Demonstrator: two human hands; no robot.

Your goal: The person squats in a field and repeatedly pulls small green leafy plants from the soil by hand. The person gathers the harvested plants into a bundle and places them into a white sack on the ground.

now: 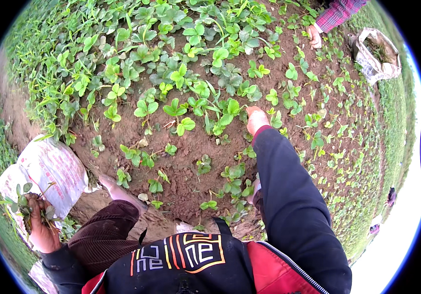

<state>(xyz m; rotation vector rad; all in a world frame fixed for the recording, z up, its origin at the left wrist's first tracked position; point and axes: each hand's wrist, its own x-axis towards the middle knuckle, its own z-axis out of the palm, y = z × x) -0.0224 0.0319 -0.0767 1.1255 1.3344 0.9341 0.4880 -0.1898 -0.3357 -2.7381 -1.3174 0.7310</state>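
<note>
At the lower left, my left hand (pixel 41 228) is closed around a bunch of pulled plants (pixel 23 205) with green leaves and soil on their roots. It is over a white woven sack (pixel 54 172) with red print. Near the middle of the bed, my right hand (pixel 256 118) reaches down among low strawberry-like plants (pixel 231 108). Its fingertips are at a plant's stem or leaf edge, partly hidden by the hand, so a hold cannot be told. Brown soil (pixel 188 161) shows between scattered plants in front of me.
A co-worker's hand (pixel 314 36) in a plaid sleeve touches the bed at the upper right. Beside it stands an opened white sack (pixel 377 55) with plant matter inside. Dense foliage covers the upper left. My bare foot (pixel 120 193) is at the bed's near edge.
</note>
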